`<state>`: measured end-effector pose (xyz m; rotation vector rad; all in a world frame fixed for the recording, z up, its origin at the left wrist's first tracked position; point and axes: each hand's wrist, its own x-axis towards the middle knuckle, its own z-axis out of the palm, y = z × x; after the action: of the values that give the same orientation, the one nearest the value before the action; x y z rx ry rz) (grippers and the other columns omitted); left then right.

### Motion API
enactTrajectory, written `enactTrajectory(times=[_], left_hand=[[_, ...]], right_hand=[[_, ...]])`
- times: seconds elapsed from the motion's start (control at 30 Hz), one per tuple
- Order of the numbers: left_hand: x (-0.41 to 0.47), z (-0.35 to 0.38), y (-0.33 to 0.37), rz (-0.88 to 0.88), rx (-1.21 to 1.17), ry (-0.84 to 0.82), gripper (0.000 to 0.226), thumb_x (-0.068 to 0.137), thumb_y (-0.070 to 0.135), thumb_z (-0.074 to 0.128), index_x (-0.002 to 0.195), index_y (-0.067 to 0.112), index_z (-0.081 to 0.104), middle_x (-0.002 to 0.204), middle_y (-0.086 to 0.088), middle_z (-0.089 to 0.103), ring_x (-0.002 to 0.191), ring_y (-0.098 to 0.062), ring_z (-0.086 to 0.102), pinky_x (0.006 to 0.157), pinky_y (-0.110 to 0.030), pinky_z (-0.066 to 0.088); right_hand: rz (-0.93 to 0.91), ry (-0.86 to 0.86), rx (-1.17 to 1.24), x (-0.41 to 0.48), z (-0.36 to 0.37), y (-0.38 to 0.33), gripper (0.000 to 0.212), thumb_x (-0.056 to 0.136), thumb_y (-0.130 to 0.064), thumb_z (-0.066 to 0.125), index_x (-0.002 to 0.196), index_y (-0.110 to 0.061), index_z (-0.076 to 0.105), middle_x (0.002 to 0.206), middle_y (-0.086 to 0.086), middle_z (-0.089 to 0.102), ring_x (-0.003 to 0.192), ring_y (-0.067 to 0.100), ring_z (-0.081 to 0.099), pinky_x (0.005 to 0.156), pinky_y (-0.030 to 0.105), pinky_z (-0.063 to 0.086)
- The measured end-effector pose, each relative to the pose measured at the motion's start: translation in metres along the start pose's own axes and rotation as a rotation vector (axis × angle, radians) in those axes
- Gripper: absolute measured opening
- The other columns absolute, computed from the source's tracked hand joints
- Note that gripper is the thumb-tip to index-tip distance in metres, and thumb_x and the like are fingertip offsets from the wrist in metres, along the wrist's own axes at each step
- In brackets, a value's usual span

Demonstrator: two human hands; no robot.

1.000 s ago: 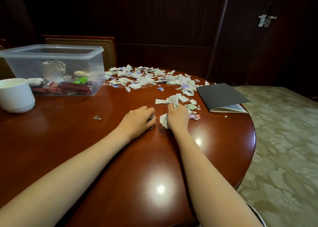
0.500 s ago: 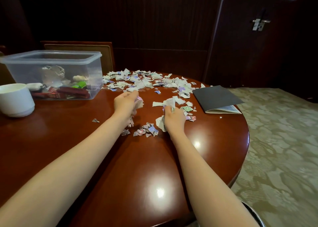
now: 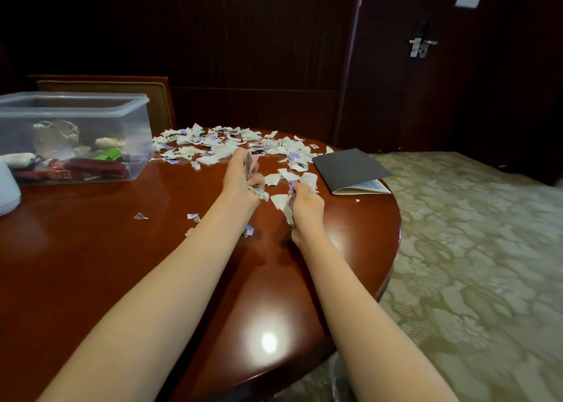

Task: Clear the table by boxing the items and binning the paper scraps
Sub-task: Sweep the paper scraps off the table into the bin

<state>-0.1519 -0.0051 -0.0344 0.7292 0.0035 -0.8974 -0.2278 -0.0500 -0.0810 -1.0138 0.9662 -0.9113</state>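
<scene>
Both hands hold paper scraps mid-table: the left hand curls round a wad, and the right hand clutches another bunch just beside it. Most scraps (a wide litter) lie at the table's far edge, between the clear box and a dark notebook.

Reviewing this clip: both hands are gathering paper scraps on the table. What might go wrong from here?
1. The left hand and right hand each grip a loose bunch of paper scraps, with bits sticking out; some may drop on the way to a bin, which is not plainly in view.
2. Stray scraps lie beside the left forearm, which might sweep them off the table.
3. The tiny scrap by the dark notebook is easily missed.
</scene>
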Motion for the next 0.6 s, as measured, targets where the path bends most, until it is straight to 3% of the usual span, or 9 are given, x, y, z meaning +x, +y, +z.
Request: enactTrajectory(times=[0.1,0.23,0.33,0.6], left_hand=[[-0.003,0.014,-0.019,-0.037,-0.075,-0.066,0.019,0.091,0.014,0.049,0.072,0.013,0.049,0.06,0.004,0.039,0.025,-0.004,0.021,0.028,-0.008,0.021],[-0.01,0.034,-0.051,-0.077,-0.102,-0.123,0.022,0.091,0.011,0.045,0.069,0.013,0.044,0.06,0.004,0.034,0.023,-0.005,0.019,0.026,-0.01,0.02],[-0.018,0.048,-0.079,-0.131,-0.074,-0.144,0.025,0.089,0.011,0.045,0.065,0.012,0.041,0.061,0.004,0.035,0.024,-0.005,0.018,0.028,-0.009,0.019],[-0.047,0.089,-0.159,-0.291,-0.008,-0.215,0.035,0.087,0.013,0.048,0.055,0.014,0.036,0.052,0.006,0.031,0.021,-0.004,0.016,0.027,-0.007,0.015]], right_hand=[[0.105,0.022,0.153,-0.008,-0.02,-0.009,0.02,0.091,-0.019,0.049,0.071,-0.014,0.05,0.065,0.002,0.045,0.051,0.013,0.043,0.046,0.024,0.032],[0.143,0.016,0.413,-0.01,-0.048,-0.015,0.021,0.093,-0.015,0.046,0.072,-0.013,0.045,0.046,0.002,0.04,0.021,0.006,0.032,0.028,0.011,0.025],[0.091,-0.004,0.538,-0.008,-0.07,-0.02,0.026,0.094,-0.013,0.043,0.068,-0.016,0.043,0.03,-0.005,0.032,0.02,0.005,0.027,0.028,0.009,0.02],[-0.043,0.195,0.649,-0.002,-0.148,-0.038,0.023,0.091,-0.009,0.046,0.069,-0.012,0.048,0.033,-0.005,0.046,0.026,0.007,0.043,0.033,0.011,0.034]])
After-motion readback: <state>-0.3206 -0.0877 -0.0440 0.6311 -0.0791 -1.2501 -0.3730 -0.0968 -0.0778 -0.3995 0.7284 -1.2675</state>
